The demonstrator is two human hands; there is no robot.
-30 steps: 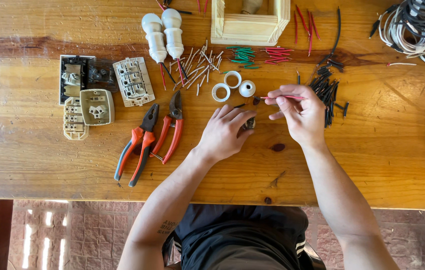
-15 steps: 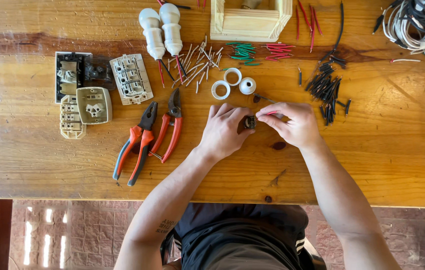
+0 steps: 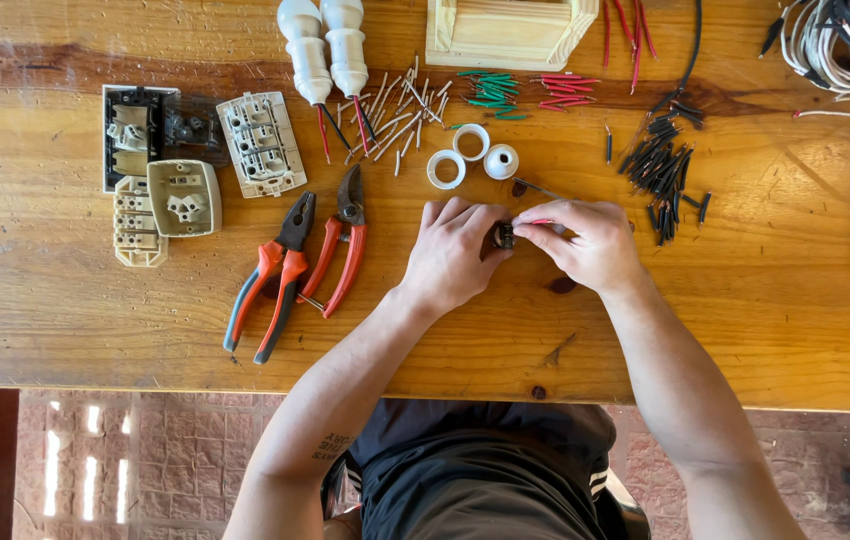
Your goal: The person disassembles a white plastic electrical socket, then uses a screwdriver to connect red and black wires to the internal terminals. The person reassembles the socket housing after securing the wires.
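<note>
**Two hands close on a small dark fitting at a cluttered workbench**

Seen from above, a person leans over a wooden table (image 3: 65, 330), both hands meeting near its middle. The left hand (image 3: 455, 255) has its fingers curled and pressed together around a small dark fitting (image 3: 505, 235), which sits just above the tabletop between the two hands. The right hand (image 3: 590, 245) pinches a thin red wire (image 3: 539, 221) between thumb and forefinger, its end touching the fitting; how far the wire goes in cannot be told.

Just beyond the hands lie two white rings (image 3: 458, 155) and a white cap (image 3: 501, 161), close together. To the right of them a scatter of short black wire pieces (image 3: 667, 170) spreads over the boards. Further back lie green wire pieces (image 3: 490, 90) and red wire pieces (image 3: 565, 90) in small heaps, beside a litter of pale wire offcuts (image 3: 400, 105).

Left of the hands, two orange-handled pliers (image 3: 295, 265) lie side by side, jaws pointing away from the person. Beyond them are two white lamp holders (image 3: 325, 45) with wire tails, and at the far left a cluster of switch parts (image 3: 175, 165), dark and cream. A wooden box (image 3: 510, 35) stands at the far edge, and a coil of cables (image 3: 845, 40) fills the right corner.
</note>
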